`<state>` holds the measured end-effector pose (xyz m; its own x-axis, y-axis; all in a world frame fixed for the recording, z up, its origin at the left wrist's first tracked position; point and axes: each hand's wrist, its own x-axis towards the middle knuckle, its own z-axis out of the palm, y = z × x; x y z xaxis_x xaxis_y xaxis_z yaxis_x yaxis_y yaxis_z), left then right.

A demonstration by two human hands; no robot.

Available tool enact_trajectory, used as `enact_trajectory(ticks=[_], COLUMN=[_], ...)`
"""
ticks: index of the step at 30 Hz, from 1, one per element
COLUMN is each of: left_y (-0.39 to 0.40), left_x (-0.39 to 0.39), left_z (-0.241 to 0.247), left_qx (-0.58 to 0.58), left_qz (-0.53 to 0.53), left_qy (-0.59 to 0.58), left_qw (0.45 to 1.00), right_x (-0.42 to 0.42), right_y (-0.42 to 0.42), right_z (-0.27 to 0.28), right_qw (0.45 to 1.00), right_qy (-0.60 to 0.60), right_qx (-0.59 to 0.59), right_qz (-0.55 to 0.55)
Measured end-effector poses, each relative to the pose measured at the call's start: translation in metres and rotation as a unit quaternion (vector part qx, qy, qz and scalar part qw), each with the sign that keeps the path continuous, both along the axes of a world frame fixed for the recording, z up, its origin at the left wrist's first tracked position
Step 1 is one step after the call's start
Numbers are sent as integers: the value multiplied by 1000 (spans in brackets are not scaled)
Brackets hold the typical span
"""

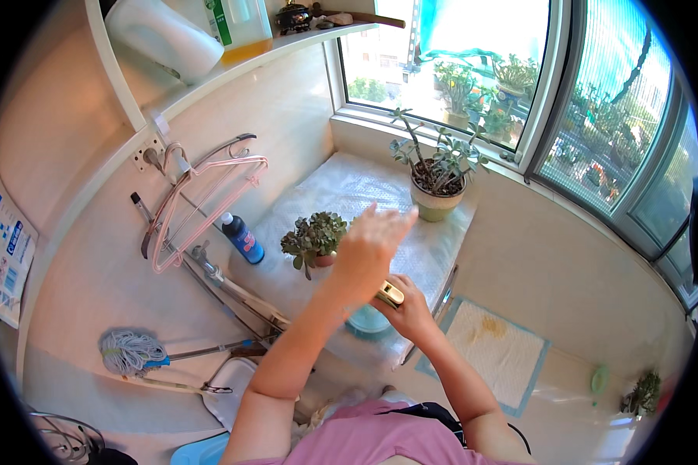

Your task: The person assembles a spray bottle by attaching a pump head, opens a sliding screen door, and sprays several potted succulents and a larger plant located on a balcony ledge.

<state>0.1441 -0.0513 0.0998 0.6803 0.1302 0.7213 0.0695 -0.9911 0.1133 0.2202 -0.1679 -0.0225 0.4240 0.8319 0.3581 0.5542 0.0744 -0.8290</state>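
My left hand is raised over the covered table, palm down, fingers stretched towards the potted succulent near the window; nothing shows in it. Just below, my right hand holds a cream-coloured clip-like tool, partly hidden by the hands. A light blue round container stands under my hands at the table's near edge. Left of my left hand sits a small bushy succulent in a terracotta-coloured pot. A dark blue bottle with a white cap stands farther left.
Pink hangers hang on the left wall below a shelf holding containers. A mop and a dustpan are at lower left. An absorbent pad lies on the floor right of the plastic-covered table. Windows line the far right.
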Motion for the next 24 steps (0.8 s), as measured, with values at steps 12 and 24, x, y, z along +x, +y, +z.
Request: enact_trajectory(ticks=[12, 24], left_y=[-2, -5], left_x=[0, -5], left_z=[19, -69], left_qx=[47, -49], left_qz=[30, -8], left_qy=[-18, 35], left_qw=[998, 998], right_x=[-1, -5], right_y=[-3, -5], right_z=[-2, -1], right_qw=[1000, 999], right_qy=[-5, 25], right_qx=[-3, -26], right_qz=[0, -1])
